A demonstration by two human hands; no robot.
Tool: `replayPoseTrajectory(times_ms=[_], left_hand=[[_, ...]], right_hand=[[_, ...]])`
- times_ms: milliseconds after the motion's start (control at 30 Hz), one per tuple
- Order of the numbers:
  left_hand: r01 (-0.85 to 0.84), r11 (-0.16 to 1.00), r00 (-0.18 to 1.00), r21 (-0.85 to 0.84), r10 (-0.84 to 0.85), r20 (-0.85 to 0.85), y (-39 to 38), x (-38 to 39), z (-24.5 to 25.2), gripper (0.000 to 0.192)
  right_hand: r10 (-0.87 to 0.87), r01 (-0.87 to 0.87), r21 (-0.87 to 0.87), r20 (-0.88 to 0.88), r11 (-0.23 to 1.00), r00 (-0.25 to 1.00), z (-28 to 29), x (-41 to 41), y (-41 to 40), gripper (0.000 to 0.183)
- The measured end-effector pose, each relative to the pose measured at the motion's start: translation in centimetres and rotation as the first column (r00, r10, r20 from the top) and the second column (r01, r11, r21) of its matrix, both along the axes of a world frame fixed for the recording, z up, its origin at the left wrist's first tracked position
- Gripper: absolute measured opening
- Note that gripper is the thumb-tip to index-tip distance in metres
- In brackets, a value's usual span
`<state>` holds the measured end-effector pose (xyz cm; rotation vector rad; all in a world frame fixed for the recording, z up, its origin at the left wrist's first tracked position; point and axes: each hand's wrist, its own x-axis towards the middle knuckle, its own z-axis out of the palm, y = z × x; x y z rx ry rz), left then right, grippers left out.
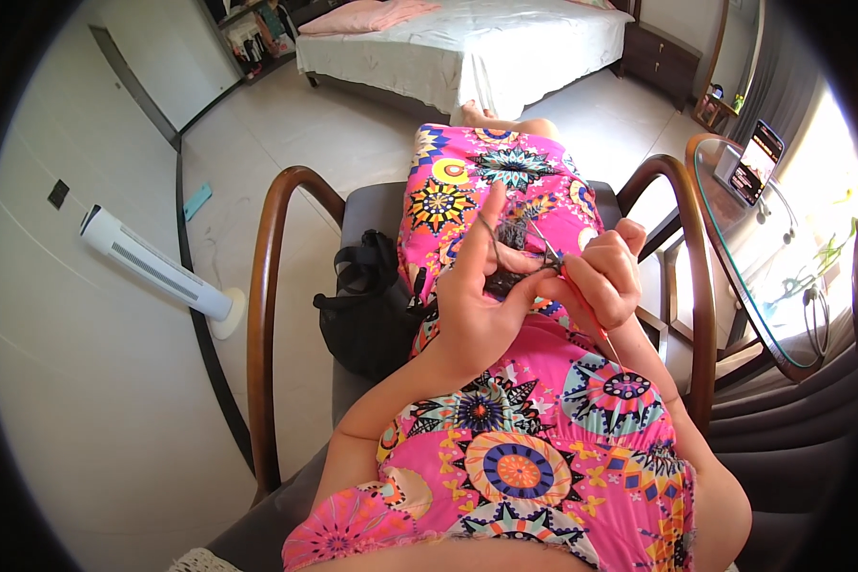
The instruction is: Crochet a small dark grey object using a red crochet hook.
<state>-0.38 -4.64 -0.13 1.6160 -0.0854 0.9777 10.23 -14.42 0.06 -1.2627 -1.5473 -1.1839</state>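
Note:
Above my lap, my left hand (475,293) pinches a small dark grey crocheted piece (504,284) between thumb and fingers. Its index finger points up, with a strand of dark yarn (487,227) passing around it. A crochet hook (585,300) with a red handle is in my right hand (606,275), whose fingers curl around it close to my left thumb. The hook's tip meets the work between the hands, but my fingers partly hide the stitches. Beneath both hands lies the pink patterned fabric of a dress (504,154).
Wooden armrests (261,322) flank the seat. A black bag (365,322) sits against my left thigh. At right, a glass-topped table (747,286) holds a propped phone (756,164) and cables. A white tower fan (161,264) stands left; a bed (393,61) is ahead.

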Motion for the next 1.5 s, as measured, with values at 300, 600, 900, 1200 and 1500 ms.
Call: replayPoseTrajectory(times_ms=[300,600,900,1200,1500], left_hand=[[0.6,0.395,0.659,-0.696,-0.737,0.149,1.1,-1.3,1.9,0.082],[0.58,0.47,0.743,-0.665,-0.64,0.196,1.1,-1.0,1.8,0.076],[0.315,0.826,0.92,-0.468,-0.386,-0.062,0.1,-1.0,2.1,0.064],[0.027,1.0,0.981,-0.005,-0.027,-0.193,-0.2,-1.1,1.1,0.065],[0.485,0.689,0.771,-0.539,-0.628,-0.109,1.0,-1.6,2.6,0.074]], right_hand=[[0.173,-0.175,0.033,0.057,0.984,0.983,0.5,0.7,-0.4,0.043],[0.566,-0.567,0.152,-0.454,0.81,0.688,0.1,0.8,-1.4,0.025],[0.582,-0.613,0.6,-0.769,0.515,-0.264,-0.5,-1.1,-0.5,0.027],[0.182,-0.266,-0.116,-0.474,0.957,0.862,0.5,-0.8,-0.1,0.021],[-0.034,0.029,0.049,0.103,0.998,0.994,0.0,-0.3,-1.0,0.036]])
